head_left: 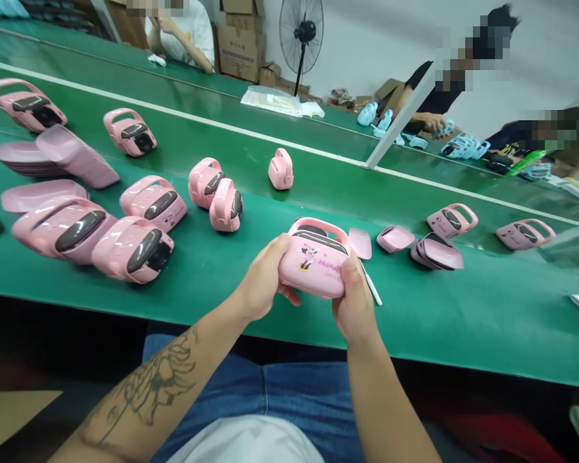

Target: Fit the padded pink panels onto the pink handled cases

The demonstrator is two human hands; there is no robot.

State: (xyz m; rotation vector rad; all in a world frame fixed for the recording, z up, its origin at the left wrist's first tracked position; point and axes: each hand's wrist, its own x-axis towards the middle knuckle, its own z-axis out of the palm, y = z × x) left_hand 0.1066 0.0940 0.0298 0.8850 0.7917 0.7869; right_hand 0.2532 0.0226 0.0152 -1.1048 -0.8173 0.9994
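Note:
My left hand (263, 276) and my right hand (354, 302) grip a glossy pink plastic case with a carrying handle (311, 267) from either side, holding it over the green conveyor belt (251, 308). A Minnie Mouse print shows on its face. Just beyond my right hand lie a small pink lid (359, 243) and a thin white stick (372, 284). Several finished pink cases (152, 204) stand on the belt to the left, beside a stack of pink panels (77, 157). More pink cases and panels (437, 252) lie to the right.
A white rail (270, 132) runs along the belt's far side, with a second green belt beyond it. Co-workers (183, 32) sit across it among pale blue items (460, 146). Cardboard boxes (236, 45) and a standing fan (302, 38) are at the back. My jeans show below the belt's near edge.

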